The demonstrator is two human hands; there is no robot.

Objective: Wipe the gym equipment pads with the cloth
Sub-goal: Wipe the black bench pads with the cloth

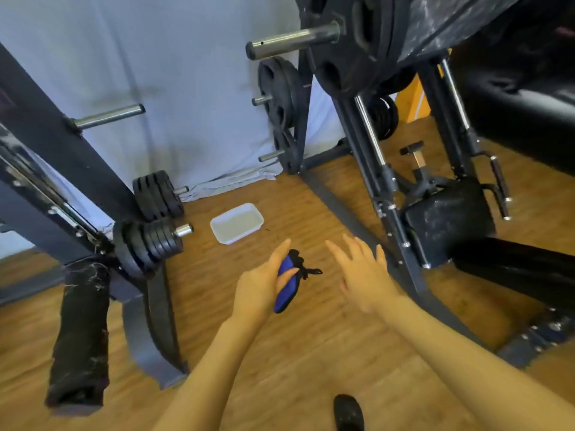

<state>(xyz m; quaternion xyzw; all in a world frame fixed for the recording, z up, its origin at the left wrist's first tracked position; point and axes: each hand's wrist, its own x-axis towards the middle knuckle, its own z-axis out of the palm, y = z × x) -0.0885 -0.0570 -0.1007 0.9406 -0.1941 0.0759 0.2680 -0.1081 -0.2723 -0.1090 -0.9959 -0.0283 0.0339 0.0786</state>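
Wooden flooring point(280, 353) runs under us, with a pale sheet point(186, 88) hung behind the black weight machines. We judge the wiping barely begun, or between pads: the cloth point(287, 286) touches no pad right now. A square black pad point(449, 217) on the machine at the right shows pale specks and streaks, and so does a long wrapped pad point(81, 334) at the lower left, so both look still in need of a wipe, though we cannot tell dust from wear. Near the sheet's hem sits a white tray point(237, 223) on the floor.

Our left hand point(264, 284) holds the blue-and-black cloth bunched in a curled grip, thumb across it, above the floor between the machines. Our right hand point(361, 275) is spread flat, fingers straight, holding nothing and reaching toward the right machine.
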